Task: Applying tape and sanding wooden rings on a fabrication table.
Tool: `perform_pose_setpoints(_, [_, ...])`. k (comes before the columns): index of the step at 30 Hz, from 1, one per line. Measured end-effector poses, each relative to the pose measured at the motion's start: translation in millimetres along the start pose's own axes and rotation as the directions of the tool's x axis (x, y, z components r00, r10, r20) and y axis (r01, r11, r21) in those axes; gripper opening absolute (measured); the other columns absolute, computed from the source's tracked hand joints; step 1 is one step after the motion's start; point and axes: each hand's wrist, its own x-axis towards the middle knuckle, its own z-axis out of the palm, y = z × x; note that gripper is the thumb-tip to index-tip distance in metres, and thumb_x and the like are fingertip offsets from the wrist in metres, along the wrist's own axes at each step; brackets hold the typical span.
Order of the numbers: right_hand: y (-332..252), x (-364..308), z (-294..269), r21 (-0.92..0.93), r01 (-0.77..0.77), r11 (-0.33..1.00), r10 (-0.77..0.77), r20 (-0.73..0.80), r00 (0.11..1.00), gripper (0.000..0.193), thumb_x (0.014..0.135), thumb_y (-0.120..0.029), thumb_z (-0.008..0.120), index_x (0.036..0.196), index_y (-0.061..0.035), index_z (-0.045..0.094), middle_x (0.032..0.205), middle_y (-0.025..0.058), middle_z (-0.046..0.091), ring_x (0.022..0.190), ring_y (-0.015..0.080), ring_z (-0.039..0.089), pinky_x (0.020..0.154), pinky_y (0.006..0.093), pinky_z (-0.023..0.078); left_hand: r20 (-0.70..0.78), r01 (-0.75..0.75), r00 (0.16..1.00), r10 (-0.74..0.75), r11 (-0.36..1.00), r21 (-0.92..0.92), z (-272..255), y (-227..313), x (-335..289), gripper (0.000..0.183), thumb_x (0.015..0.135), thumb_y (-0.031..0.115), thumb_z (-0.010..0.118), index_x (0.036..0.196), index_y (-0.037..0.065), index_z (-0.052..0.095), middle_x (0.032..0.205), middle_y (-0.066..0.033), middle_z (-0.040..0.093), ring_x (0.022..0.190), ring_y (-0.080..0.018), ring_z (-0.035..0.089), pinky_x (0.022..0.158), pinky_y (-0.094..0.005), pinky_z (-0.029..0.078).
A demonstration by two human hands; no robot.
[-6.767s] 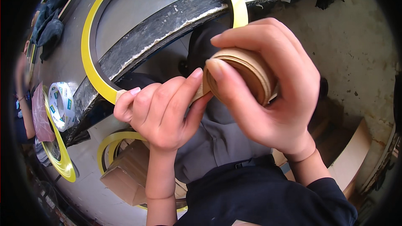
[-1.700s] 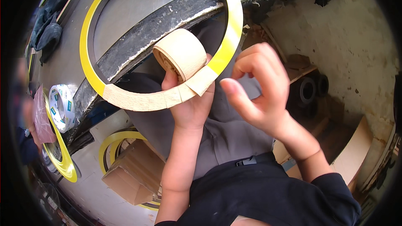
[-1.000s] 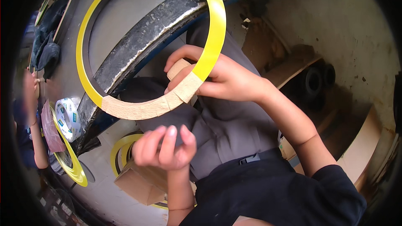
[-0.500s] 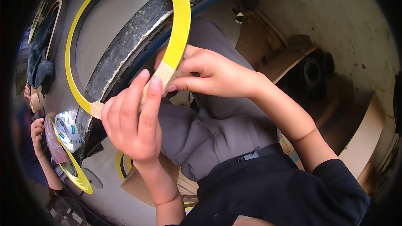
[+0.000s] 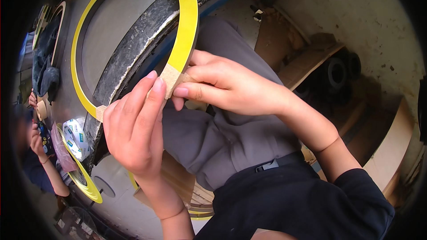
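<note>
A flat ring with a bright yellow face and a dark edge is tilted over the table's edge. Along its lower part runs a tan covering like paper tape. My left hand is closed on that near part, thumb and fingers lying over the tan section and hiding much of it. On the right, my right hand pinches at the end of the tan section, where a small tan flap shows between thumb and fingers. Its other fingers go behind the ring.
The dark worn table edge curves under the ring. At left lie a white tape roll, more yellow rings and dark cloth. Another person's hand is beyond. Cardboard and black rolls stand at right.
My right hand has shifted slightly down and right, and a small tan flap now shows at its fingertips. The ring and my left hand have moved only a little.
</note>
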Motion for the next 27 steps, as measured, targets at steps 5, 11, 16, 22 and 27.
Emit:
perform_pose_setpoints(5, [47.5,29.8,-11.5,-0.273,0.333,0.902,-0.332,0.054,0.942,0.011,0.098,-0.010,0.060,0.098,-0.0032,0.068,0.118,0.0116,0.059,0.113,0.0291,0.056,0.097,0.0385,0.046,-0.076,0.020,0.997,-0.023,0.999,-0.041,6.0,1.1,-6.8,0.056,0.076,-0.009,0.076,0.130,-0.001,0.063,0.108,-0.0141,0.074,0.091,-0.0270,0.069,0.084,-0.0374,0.051])
perform_pose_setpoints(11, [59.9,45.5,-3.9,-0.174,0.342,0.923,-0.357,-0.062,0.932,0.012,0.099,-0.008,0.058,0.107,-0.0013,0.065,0.115,0.0120,0.059,0.109,0.0275,0.059,0.098,0.0387,0.047,-0.120,0.005,0.993,-0.004,1.000,0.010,16.8,-1.4,-9.4,0.051,0.078,-0.013,0.074,0.127,0.000,0.067,0.111,-0.0162,0.073,0.097,-0.0280,0.069,0.086,-0.0375,0.051])
perform_pose_setpoints(16, [35.6,17.6,4.1,-0.038,0.183,0.982,-0.186,-0.098,0.978,0.017,0.099,-0.020,0.061,0.095,-0.0061,0.070,0.108,0.0111,0.057,0.111,0.0268,0.054,0.098,0.0376,0.044,-0.134,-0.090,0.985,0.107,0.988,0.123,19.2,-6.3,0.8,0.033,0.079,-0.002,0.076,0.110,0.008,0.077,0.111,-0.0138,0.074,0.087,-0.0232,0.069,0.074,-0.0322,0.052])
perform_pose_setpoints(22, [-8.8,6.1,-4.3,0.078,-0.036,0.996,0.035,0.011,0.999,0.029,0.105,-0.029,0.055,0.093,-0.0074,0.070,0.103,0.0085,0.055,0.098,0.0206,0.056,0.088,0.0338,0.046,-0.096,-0.038,0.995,0.040,0.999,0.031,10.6,-3.6,3.6,0.035,0.078,-0.003,0.074,0.111,0.009,0.078,0.114,-0.0144,0.074,0.087,-0.0232,0.070,0.075,-0.0304,0.052])
perform_pose_setpoints(27, [-7.1,6.7,-5.6,0.082,-0.079,0.993,0.077,0.027,0.997,0.036,0.107,-0.034,0.051,0.093,-0.0072,0.070,0.096,0.0068,0.050,0.082,0.0164,0.053,0.076,0.0332,0.044,0.195,0.155,0.973,-0.122,0.975,-0.162,-16.9,-0.3,18.6,0.048,0.076,-0.007,0.073,0.122,0.006,0.072,0.117,-0.0164,0.072,0.097,-0.0277,0.071,0.081,-0.0299,0.051])
